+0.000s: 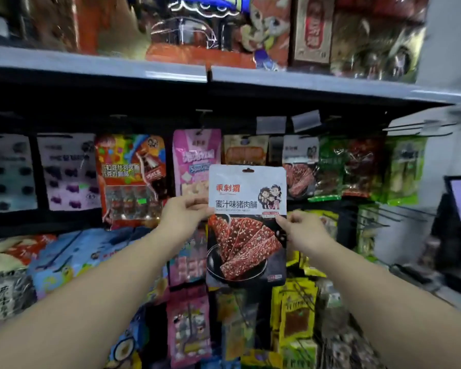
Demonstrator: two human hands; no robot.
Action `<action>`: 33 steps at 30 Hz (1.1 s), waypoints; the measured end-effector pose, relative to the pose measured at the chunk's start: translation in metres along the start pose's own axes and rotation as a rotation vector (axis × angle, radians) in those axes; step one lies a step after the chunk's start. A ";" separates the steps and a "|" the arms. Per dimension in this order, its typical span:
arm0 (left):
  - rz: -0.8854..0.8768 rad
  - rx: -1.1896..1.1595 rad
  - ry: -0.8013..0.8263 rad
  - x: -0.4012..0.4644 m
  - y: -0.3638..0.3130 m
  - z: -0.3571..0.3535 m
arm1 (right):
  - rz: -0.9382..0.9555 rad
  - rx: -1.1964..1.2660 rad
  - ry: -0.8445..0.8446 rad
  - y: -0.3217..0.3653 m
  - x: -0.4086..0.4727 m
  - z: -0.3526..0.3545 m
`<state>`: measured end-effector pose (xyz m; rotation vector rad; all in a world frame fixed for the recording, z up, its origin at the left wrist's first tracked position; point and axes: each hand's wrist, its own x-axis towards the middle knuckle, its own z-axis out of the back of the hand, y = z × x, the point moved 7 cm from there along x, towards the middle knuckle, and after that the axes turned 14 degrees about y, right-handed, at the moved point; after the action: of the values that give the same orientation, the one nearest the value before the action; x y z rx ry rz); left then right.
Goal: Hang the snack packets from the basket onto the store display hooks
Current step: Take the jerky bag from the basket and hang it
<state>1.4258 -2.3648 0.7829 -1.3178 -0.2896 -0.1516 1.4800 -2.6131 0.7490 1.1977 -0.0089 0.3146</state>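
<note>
Where packets [129, 177] hang — grey shelf [96, 65] above

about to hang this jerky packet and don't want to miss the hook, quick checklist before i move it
1. Grip: left hand and right hand each pinch a side edge of the jerky packet: ok.
2. Packet upright, front facing out: ok.
3. Hang hole clear of fingers: ok.
4. Matching jerky packets hang just behind to the right: ok.
5. Hole on a hook: not ok, packet is held in front of the display.
6. Free hook tip in sight: cannot tell, blurred.
</note>
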 end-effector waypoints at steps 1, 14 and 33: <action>-0.004 0.028 -0.009 0.013 -0.005 -0.011 | 0.001 0.003 -0.002 -0.003 0.014 0.014; 0.025 0.121 -0.190 0.153 -0.021 -0.112 | 0.079 0.032 0.093 -0.046 0.165 0.129; -0.073 0.046 -0.097 0.273 -0.042 -0.220 | 0.170 0.001 -0.164 -0.077 0.237 0.253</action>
<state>1.7023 -2.5733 0.8538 -1.2720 -0.4212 -0.1416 1.7659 -2.8138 0.8125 1.2239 -0.2546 0.3644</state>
